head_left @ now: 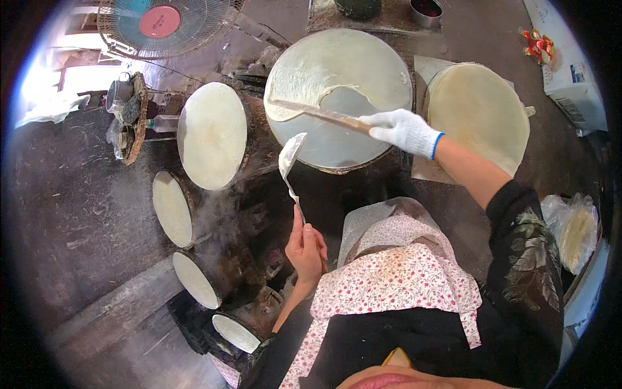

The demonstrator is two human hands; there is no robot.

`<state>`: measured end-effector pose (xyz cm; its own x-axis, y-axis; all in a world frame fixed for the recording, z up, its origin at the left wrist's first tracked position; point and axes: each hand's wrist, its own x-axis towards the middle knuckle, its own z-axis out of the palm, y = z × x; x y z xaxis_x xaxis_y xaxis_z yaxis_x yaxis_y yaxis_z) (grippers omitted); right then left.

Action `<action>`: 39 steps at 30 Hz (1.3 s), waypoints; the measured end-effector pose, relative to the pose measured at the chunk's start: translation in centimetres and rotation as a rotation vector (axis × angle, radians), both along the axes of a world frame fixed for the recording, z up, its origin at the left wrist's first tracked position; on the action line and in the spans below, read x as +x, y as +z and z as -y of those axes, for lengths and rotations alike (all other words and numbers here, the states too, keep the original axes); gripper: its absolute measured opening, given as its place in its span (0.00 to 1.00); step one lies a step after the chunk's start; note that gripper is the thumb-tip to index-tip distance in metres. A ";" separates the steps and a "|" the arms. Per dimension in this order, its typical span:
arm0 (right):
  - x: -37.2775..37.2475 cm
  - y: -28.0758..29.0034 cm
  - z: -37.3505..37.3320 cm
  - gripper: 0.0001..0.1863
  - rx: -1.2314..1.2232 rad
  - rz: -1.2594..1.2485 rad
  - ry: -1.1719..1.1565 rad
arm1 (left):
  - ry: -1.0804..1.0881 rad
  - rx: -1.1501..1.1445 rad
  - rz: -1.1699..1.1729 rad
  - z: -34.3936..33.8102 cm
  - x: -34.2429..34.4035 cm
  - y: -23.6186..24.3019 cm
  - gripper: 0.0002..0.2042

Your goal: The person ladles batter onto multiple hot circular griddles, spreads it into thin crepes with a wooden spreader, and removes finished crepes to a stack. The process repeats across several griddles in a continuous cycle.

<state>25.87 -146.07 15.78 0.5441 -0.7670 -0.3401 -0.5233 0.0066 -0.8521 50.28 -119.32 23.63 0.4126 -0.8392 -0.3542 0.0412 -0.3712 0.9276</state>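
Note:
A large round griddle (337, 144) lies ahead of me, its far side coated with pale wet batter (337, 61). The near part and a curved patch in the middle show bare grey metal. In a white glove with a blue cuff, my right hand (409, 131) grips a long flat wooden spreader (327, 115), whose far end lies in the batter at the left. My left hand (306, 251), bare, is closed around the handle of a ladle (293, 154). Batter clings to the ladle, which is held upright near the griddle's front left edge.
To the right, a round pale sheet (476, 120) rests on a board. Several more batter-covered round plates, such as this one (212, 136), curve down my left side amid steam. A fan (162, 24) stands far left; a metal pot (426, 11) sits at the back.

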 end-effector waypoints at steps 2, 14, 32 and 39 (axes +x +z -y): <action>0.3 -0.3 0.9 0.22 -0.130 0.141 -0.210 | -0.001 0.013 -0.021 0.1 0.3 -0.3 0.25; 0.6 2.4 3.1 0.23 -0.137 -0.134 -0.023 | -0.016 0.160 0.296 3.1 2.4 -0.4 0.25; -4.0 -1.1 0.5 0.21 -0.375 -0.207 0.073 | 0.043 0.121 0.291 9.8 4.1 -4.7 0.25; -7.1 0.1 -5.1 0.23 -0.440 -0.295 0.194 | -0.038 0.186 0.311 4.7 3.5 -3.7 0.25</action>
<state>18.77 -140.95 15.91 0.6196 -0.7664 -0.1695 -0.6960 -0.4366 -0.5701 53.78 -123.97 19.89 0.4941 -0.7893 -0.3645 -0.2495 -0.5304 0.8102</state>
